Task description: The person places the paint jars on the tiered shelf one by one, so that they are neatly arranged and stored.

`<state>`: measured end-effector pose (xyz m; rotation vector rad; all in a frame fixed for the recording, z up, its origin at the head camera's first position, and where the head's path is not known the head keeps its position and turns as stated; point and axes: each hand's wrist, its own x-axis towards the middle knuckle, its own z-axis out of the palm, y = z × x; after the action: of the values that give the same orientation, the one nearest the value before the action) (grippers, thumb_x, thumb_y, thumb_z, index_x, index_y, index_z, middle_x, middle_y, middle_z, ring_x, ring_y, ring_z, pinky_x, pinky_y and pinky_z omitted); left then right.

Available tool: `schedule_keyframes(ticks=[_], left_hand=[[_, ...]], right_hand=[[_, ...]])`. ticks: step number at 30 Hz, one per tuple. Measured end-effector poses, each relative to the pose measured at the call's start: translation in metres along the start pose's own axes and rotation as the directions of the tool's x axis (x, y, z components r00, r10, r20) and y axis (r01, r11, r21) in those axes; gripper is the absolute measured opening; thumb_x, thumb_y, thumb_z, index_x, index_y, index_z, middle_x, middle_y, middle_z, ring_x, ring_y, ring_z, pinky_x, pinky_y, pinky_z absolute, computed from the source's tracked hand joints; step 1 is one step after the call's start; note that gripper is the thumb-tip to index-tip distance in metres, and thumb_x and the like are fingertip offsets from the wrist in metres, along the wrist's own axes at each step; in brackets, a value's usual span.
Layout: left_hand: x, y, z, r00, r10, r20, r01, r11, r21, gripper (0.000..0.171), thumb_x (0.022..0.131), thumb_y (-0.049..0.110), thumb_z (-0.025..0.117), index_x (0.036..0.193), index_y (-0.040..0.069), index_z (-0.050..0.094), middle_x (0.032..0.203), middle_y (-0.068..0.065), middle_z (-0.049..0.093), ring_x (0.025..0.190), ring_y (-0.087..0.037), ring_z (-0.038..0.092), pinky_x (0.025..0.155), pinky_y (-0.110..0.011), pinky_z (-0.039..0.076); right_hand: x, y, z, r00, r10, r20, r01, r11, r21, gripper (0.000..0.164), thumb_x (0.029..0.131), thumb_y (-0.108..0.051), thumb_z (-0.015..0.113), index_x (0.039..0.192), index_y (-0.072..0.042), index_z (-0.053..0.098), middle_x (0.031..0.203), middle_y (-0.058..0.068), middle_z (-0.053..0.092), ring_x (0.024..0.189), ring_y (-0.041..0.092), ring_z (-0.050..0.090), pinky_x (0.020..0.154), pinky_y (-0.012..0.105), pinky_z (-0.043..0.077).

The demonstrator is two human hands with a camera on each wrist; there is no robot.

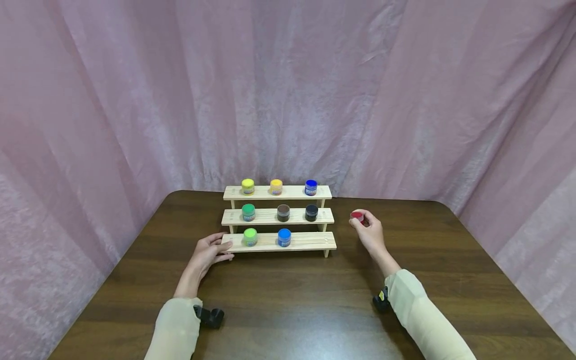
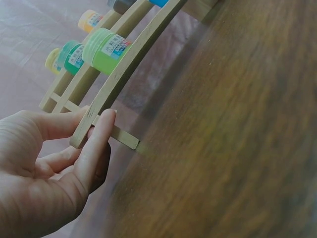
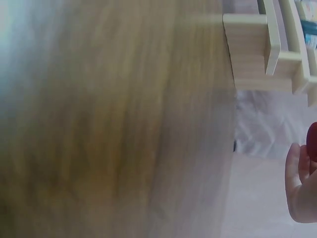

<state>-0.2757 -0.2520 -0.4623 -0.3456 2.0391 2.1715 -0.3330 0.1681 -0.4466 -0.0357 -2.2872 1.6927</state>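
A three-tier wooden rack (image 1: 310, 242) stands on the table. My left hand (image 1: 209, 256) grips the left end of its lowest tier between thumb and fingers, as the left wrist view shows close up. Right of the rack, my right hand (image 1: 370, 234) pinches a small red-lidded paint jar (image 1: 357, 216), held above the table. On the lowest tier sit a light green paint jar (image 1: 250, 237) and a blue paint jar (image 1: 284, 237), with bare wood to their right. In the right wrist view only part of the red jar (image 3: 312, 142) shows at the edge.
The middle tier carries green (image 1: 248, 212), brown (image 1: 283, 213) and black (image 1: 311, 212) jars. Yellow (image 1: 248, 187), orange-yellow (image 1: 276, 187) and dark blue (image 1: 311, 187) jars line the top tier. A pink curtain (image 1: 288, 90) hangs behind the brown wooden table (image 1: 288, 300).
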Motion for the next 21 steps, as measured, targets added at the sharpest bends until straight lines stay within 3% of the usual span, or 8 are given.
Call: schedule_keyframes(ticks=[7, 14, 21], left_hand=[[0.002, -0.001, -0.002, 1.000, 0.012, -0.001, -0.012, 1.000, -0.003, 0.065, 0.094, 0.000, 0.060, 0.149, -0.010, 0.026, 0.117, -0.017, 0.050, 0.076, -0.010, 0.066, 0.074, -0.027, 0.065], [0.001, -0.001, -0.002, 1.000, 0.012, -0.006, -0.011, 1.000, 0.004, 0.065, 0.094, 0.001, 0.060, 0.149, -0.009, 0.027, 0.114, -0.014, 0.051, 0.074, -0.010, 0.067, 0.073, -0.026, 0.065], [0.001, -0.002, -0.002, 1.000, 0.016, -0.002, -0.016, 1.000, -0.004, 0.065, 0.094, 0.000, 0.060, 0.149, -0.010, 0.026, 0.116, -0.016, 0.051, 0.074, -0.010, 0.067, 0.073, -0.027, 0.065]], right_hand=[[-0.012, -0.015, 0.008, 0.997, -0.002, 0.075, 0.002, 1.000, 0.001, 0.028, 0.086, -0.006, 0.070, 0.113, -0.001, 0.065, 0.095, -0.002, 0.065, 0.084, -0.004, 0.052, 0.069, 0.007, 0.044], [-0.037, -0.053, 0.014, 0.989, -0.051, 0.137, 0.048, 0.999, 0.021, 0.032, 0.085, -0.001, 0.069, 0.116, 0.007, 0.062, 0.085, -0.010, 0.058, 0.075, -0.002, 0.050, 0.064, 0.009, 0.043], [-0.043, -0.057, 0.022, 0.981, -0.056, 0.184, 0.051, 0.998, 0.036, 0.036, 0.086, -0.001, 0.070, 0.120, 0.008, 0.060, 0.092, 0.002, 0.065, 0.078, -0.002, 0.052, 0.068, 0.011, 0.043]])
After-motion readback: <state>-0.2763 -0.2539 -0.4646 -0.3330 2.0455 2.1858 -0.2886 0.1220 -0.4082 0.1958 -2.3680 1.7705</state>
